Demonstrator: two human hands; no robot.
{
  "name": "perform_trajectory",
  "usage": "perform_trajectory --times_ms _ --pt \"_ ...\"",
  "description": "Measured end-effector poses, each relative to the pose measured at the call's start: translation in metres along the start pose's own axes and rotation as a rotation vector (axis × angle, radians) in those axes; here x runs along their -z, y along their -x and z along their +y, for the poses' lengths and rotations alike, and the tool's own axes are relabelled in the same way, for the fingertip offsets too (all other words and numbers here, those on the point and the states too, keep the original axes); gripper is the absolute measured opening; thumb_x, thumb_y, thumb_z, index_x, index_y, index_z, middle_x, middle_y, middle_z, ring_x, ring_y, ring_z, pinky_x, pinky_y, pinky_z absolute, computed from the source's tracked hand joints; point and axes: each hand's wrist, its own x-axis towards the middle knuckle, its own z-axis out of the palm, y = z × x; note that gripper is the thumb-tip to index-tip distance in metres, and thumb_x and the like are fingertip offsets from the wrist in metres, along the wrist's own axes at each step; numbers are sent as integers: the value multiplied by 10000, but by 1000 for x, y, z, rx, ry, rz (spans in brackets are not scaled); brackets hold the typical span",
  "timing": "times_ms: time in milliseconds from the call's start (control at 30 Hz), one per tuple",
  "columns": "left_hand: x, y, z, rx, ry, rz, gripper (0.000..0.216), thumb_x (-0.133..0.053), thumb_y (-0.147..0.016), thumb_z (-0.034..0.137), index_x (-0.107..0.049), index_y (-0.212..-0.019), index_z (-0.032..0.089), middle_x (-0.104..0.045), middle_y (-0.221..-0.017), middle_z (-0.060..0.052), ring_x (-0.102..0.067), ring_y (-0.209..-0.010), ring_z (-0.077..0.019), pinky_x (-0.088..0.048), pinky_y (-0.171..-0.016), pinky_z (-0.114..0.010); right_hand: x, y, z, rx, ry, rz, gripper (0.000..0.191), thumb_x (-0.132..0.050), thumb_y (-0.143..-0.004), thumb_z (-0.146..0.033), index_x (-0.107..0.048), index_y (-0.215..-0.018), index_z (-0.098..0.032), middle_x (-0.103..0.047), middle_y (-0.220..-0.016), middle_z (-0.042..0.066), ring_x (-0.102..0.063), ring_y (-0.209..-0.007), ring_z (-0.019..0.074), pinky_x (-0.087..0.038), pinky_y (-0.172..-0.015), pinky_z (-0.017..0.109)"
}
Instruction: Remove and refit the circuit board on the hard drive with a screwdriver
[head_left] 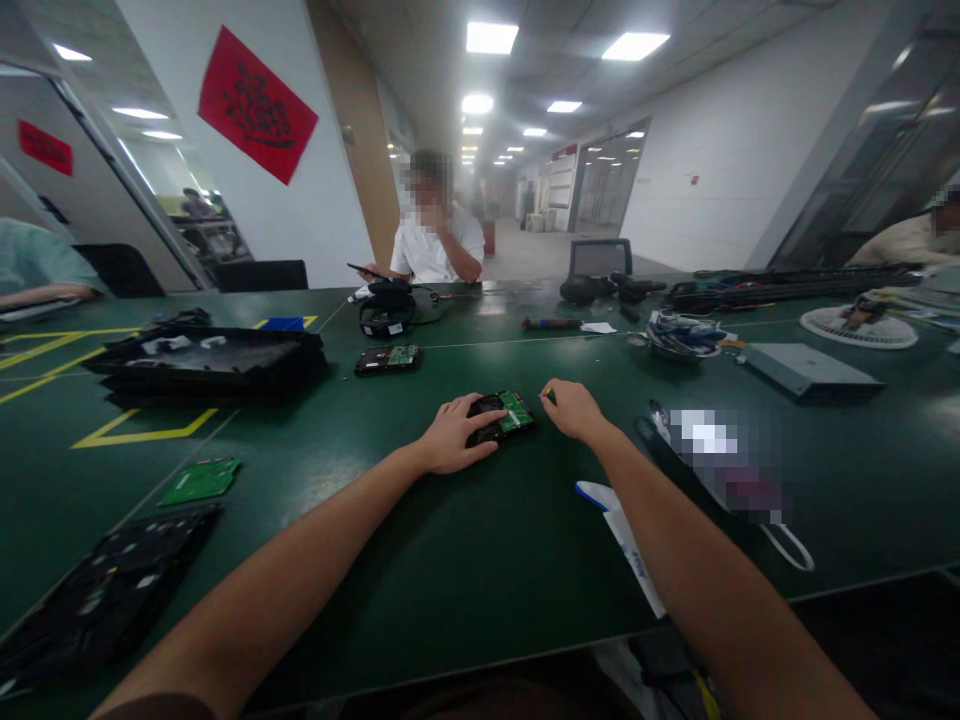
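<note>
The rectangular hard drive (pixel 516 412), a black housing with a green circuit board, lies flat at the middle of the smooth green table (pixel 450 570). The left hand (pixel 454 437) rests on it, loosely open, fingers spread. Just beside it, the right hand (pixel 576 408) is curled around a small tool (pixel 551 396) (mostly hidden). Left of these lie low-walled black trays (pixel 225 378), stacked.

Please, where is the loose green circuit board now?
In the head view, the green circuit board lies at left on the table, just beyond the black panel.
</note>
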Motion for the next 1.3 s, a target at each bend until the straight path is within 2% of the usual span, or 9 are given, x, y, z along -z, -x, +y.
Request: perform_trajectory --times_ms 100,233,500,967,1100,1300 --pt "-1 0 0 -4 -5 12 624 -582 -968 575 -432 -1559 439 -288 -1631 -101 -311 -1478 -416 -297 -1164 -628 3 0 -7 87 -53 23 173 -579 -985 -296 -723 -1042 -219 -763 -1082 65 -698 -999 208 -477 -890 289" --pt "-2 0 0 -4 -4 26 634 -605 -957 562 -442 -1555 430 -303 -1626 -99 -321 -1469 -410 -299 -1166 -620 -1 1 -16 219 -184 94 100 -636 -922 -245 -725 -935 -204 -767 -981 58 -695 -906 201 -476 -828 285" --pt "-3 0 0 -6 -9 38 642 -618 -950 551 -445 -1555 424 -319 -1620 -103 -321 -1471 -410 -308 -1162 -618 -10 2 -22 317 -199 138 62 -658 -896 -205 -703 -938 -206 -755 -971 48 -684 -907 206 -475 -835 308" --pt "-5 0 -2 -9 -7 47 638 -621 -946 554 -456 -1549 428 -304 -1627 -105 -328 -1464 -423 -310 -1153 -632 -5 3 -13 283 -168 130 114 -612 -932 -235 -720 -968 -229 -723 -977 51 -665 -931 201 -484 -896 316" --pt "-5 -1 -1 -3 3 40 635 -610 -948 581 -457 -1547 432 -316 -1622 -103 -331 -1464 -421 -307 -1158 -632 -4 4 -16 179 -159 215 157 -581 -945 -281 -711 -1012 -225 -697 -1006 67 -655 -943 214 -493 -897 328" --pt "6 -1 5 30 19 -22 743 -557 -896 768 -462 -1545 420 -289 -1640 -113 -316 -1476 -437 -283 -1178 -642 5 3 -17 111 -220 337 319 -540 -903 -200 -673 -1191 -168 -682 -1134 120 -659 -1025 254 -508 -973 376"
